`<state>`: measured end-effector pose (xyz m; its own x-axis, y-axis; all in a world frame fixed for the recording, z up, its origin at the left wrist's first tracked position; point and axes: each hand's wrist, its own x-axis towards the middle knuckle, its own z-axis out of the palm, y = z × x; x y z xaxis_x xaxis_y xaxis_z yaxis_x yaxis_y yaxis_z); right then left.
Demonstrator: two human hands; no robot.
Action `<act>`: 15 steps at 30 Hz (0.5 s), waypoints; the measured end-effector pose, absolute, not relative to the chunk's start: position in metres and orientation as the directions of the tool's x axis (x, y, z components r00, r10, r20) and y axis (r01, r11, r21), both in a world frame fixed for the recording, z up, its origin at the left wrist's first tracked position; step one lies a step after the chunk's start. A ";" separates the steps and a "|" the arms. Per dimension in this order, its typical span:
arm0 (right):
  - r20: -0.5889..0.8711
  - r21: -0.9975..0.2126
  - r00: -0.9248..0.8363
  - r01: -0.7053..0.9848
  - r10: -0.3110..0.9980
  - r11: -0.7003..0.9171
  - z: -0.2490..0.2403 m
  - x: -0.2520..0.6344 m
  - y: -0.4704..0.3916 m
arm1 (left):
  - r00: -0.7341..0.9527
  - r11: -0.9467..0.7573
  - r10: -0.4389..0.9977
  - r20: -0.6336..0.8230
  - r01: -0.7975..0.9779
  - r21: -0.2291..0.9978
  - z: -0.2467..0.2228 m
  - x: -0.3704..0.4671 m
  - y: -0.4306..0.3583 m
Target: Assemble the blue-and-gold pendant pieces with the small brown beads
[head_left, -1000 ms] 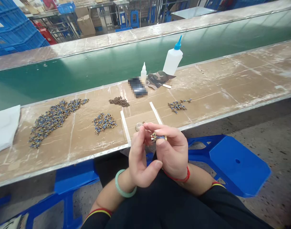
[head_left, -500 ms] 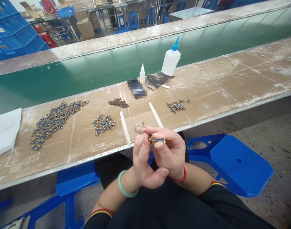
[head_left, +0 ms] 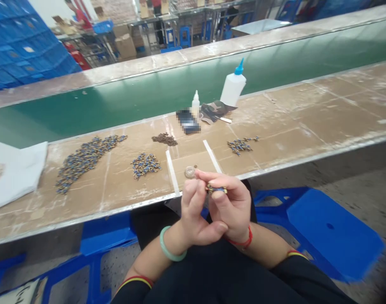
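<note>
Above the table's near edge, my right hand (head_left: 235, 207) pinches a small blue-and-gold figure-like piece (head_left: 217, 189) between thumb and fingers. My left hand (head_left: 196, 217) is close against it, fingers bent together at the piece's left end and thumb lying by the right palm. Whatever those left fingertips hold is hidden. Just beyond the hands, a small round clear dish (head_left: 189, 172) sits on the table, with a tiny brown bit (head_left: 195, 166) beside it. Similar blue-and-gold pieces lie in a large pile (head_left: 85, 160), a middle pile (head_left: 145, 164) and a smaller right pile (head_left: 240, 146).
Small brown parts (head_left: 165, 139) form a heap farther back. Behind are a pixelated dark object (head_left: 188, 121), a small dropper bottle (head_left: 195, 103), camouflage cloth (head_left: 215, 111) and a large blue-capped bottle (head_left: 232, 88). White tape strips (head_left: 172, 173) flank the dish. A blue stool (head_left: 332, 232) stands right.
The view has shifted, so the table and hands appear slightly farther right. Both hands keep nearly the same pose around the piece, with the left fingers bent a little more.
</note>
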<state>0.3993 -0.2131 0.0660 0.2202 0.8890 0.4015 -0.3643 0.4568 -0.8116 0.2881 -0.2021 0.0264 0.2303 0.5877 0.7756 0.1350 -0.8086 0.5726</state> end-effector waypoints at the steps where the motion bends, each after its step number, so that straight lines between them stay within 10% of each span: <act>1: 0.363 -0.830 0.226 -0.362 0.904 0.424 0.060 0.402 -0.216 | 0.217 -0.799 0.602 0.769 0.146 0.584 0.022 0.291 -0.204; 15: 0.256 -0.854 0.230 -0.400 0.939 0.331 0.047 0.412 -0.187 | 0.358 -0.731 0.677 0.644 0.220 0.646 -0.020 0.304 -0.175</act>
<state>0.4120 -0.1873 0.0472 0.2297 0.9389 0.2564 -0.4002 0.3313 -0.8545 0.3043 -0.1747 -0.0204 0.3576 0.6767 0.6436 0.2199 -0.7308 0.6462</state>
